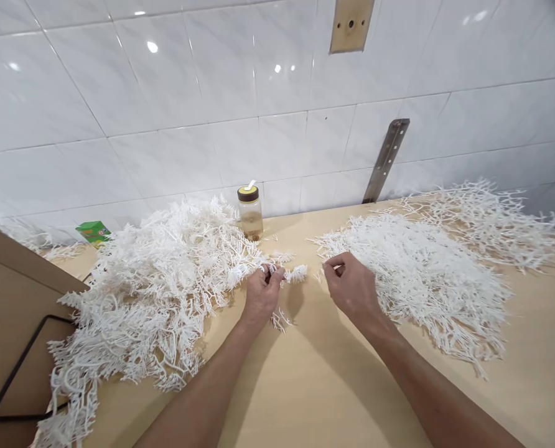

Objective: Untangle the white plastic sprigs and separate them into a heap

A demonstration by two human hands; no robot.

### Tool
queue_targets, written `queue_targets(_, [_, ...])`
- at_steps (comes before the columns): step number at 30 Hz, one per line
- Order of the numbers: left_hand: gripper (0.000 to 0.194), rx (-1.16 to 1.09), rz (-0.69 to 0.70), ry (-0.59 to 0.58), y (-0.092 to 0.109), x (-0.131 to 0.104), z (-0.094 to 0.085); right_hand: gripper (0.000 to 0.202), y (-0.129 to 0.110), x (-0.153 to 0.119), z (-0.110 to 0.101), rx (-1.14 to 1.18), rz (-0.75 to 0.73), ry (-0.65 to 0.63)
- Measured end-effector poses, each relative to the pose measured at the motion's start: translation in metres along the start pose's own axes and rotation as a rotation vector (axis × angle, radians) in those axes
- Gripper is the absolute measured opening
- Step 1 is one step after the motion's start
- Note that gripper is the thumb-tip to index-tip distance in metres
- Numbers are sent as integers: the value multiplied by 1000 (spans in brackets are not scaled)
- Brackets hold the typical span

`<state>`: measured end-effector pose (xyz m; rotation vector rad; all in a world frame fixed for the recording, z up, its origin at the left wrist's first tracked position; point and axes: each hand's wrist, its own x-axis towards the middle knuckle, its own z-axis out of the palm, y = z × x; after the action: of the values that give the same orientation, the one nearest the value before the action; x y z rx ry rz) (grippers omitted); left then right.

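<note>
My left hand (261, 295) is closed in a pinch on a white branching sprig (297, 274), whose bushy end sticks out to the right of the fingers. The sprig looks like moulded plastic. Just left of that hand lies a large heap of similar white sprigs (165, 286). My right hand (352, 285) is held apart from the left, thumb and fingertips pressed together. Whether something small is between them I cannot make out. Beside it on the right spreads a flatter pile of thin white pieces (431, 274). A few loose bits (280, 320) lie under my left hand.
Near the tiled wall (188, 155) stands a jar (251, 214) with a yellow-and-black lid. A green box (93, 233) is behind the left heap. More white branching pieces (496, 218) lie at the back right. A perforated metal strip (386, 162) leans at the wall.
</note>
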<state>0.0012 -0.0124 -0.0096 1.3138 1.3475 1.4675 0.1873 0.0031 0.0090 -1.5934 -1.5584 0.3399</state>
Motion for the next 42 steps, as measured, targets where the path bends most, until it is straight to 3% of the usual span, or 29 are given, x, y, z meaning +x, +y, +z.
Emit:
queue_targets(2, [28, -41, -29, -3, -1, -1, 2, 8, 3, 4, -5, -65, -121, 110])
queue_targets(4, [29, -58, -50, -9, -1, -2, 3, 11, 3, 3, -5, -38, -240, 119])
queue_targets(9, [29, -39, -63, -22, 2, -5, 5, 20, -12, -16, 7, 161, -516, -159])
queue_targets(12, [28, -48, -72, -24, 4, -5, 6, 21, -18, -26, 16, 160, -600, -235])
queue_targets(28, [28, -125, -177, -37, 6, -9, 7, 12, -15, -29, 29, 4, -559, -259])
queue_targets(32, [29, -96, -155, -5, 0, -8, 8, 14, -16, -31, 32, -52, -558, -323])
queue_targets(38, [36, -74, -193, 48, 0, -4, 2, 12, -29, -39, 28, 2, -696, -475])
queue_targets(42, [36, -174, -269, -97, 8, -4, -1, 11, -27, -26, 12, 33, -505, -245])
